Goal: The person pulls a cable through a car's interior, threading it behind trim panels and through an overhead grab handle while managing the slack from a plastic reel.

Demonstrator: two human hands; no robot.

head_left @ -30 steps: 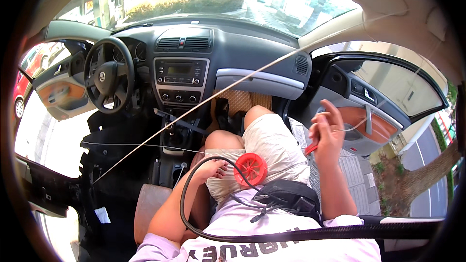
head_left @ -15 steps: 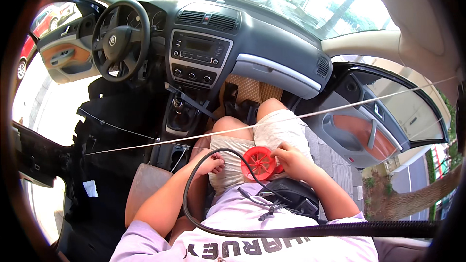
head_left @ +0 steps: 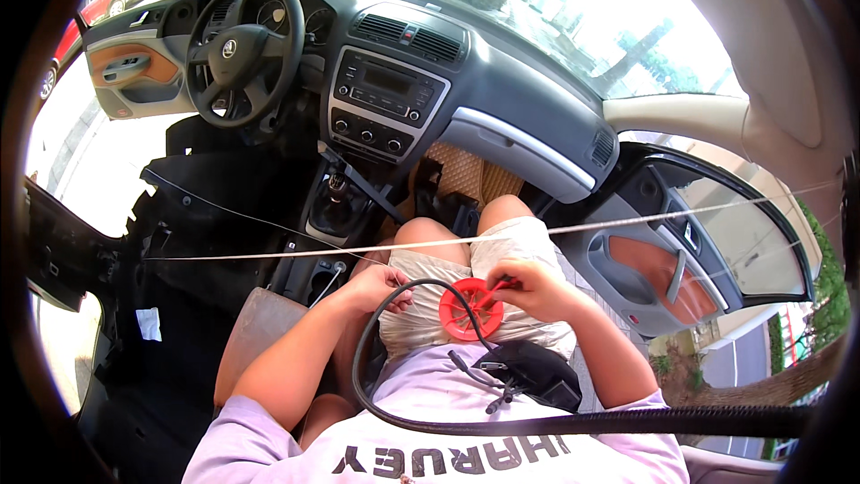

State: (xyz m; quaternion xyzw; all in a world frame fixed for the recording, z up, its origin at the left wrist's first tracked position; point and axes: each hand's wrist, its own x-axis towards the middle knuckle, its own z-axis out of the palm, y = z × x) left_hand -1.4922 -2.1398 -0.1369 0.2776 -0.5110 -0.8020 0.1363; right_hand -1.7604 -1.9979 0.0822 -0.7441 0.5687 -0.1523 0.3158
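Red spoked disc [head_left: 454,324] on pale shorts [head_left: 414,323], partly hidden by a black cable [head_left: 627,422].
The left hand [head_left: 381,289] curls at its left, whether gripping I cannot tell; the right hand [head_left: 535,291], bent inward over its right edge, pinches a slim red piece [head_left: 489,297]. A car dashboard [head_left: 528,94] spans the far side.

Any object in the left hand [head_left: 378,289] is too small to tell. The right hand [head_left: 537,291] partly hides a slim red piece [head_left: 489,294]. Between the hands, a black cable [head_left: 627,423] partly covers the red disc [head_left: 451,312]. Far left of both hands, the edge crops a red car [head_left: 66,42].
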